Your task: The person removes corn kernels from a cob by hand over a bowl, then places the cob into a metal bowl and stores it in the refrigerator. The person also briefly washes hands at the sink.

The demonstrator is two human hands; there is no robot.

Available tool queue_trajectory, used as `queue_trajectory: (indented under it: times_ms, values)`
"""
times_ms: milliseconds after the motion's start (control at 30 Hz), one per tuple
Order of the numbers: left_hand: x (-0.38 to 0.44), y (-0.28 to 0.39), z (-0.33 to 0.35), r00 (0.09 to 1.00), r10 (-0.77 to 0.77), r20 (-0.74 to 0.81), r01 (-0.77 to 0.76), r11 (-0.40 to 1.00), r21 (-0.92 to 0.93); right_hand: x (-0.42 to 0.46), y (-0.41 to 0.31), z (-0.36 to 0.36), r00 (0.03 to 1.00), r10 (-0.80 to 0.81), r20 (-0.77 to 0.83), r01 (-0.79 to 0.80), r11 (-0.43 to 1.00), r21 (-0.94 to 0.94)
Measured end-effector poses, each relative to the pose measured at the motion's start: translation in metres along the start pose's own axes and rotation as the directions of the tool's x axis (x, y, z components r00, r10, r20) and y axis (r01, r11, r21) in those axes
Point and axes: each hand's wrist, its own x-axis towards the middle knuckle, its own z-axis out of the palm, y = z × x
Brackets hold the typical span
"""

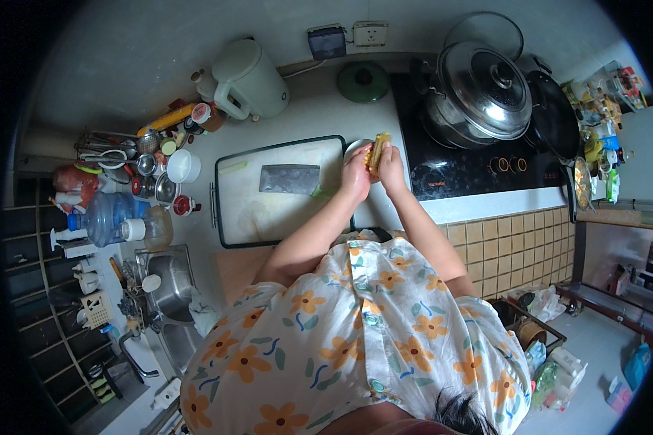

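Observation:
Both hands hold a piece of corn on the cob (379, 153) above a white plate or bowl (357, 145), which they largely hide. My left hand (357, 172) grips its left side, where yellow kernels show. My right hand (391, 169) has hold of the right side, where the surface looks bare and brownish. Just left of the hands lies a white cutting board (239, 206) with a dark rim. On it rest a cleaver blade (289, 179), a pale green vegetable strip (233, 167) and a small green scrap (318, 190) beside the blade.
A steel pot with a glass lid (481, 98) stands on the black cooktop (441, 176), with a dark wok (555, 117) to its right. Behind the board are an electric kettle (256, 81) and a green lid (363, 81). Jars, bottles and a sink (168, 283) are at the left.

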Motion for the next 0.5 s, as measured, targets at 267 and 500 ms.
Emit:
queue_trajectory:
  times_ms: [267, 500]
  values:
    - [0.002, 0.014, 0.023, 1.0, 0.023, 0.007, -0.024, 0.988, 0.152, -0.022, -0.024, -0.011, 0.988, -0.09, 0.129, 0.106, 0.987, -0.123]
    - [0.017, -0.002, 0.001, 0.999, 0.034, -0.028, -0.034, 0.999, 0.002, -0.019, -0.015, -0.012, 0.985, -0.132, 0.114, 0.145, 0.982, -0.123]
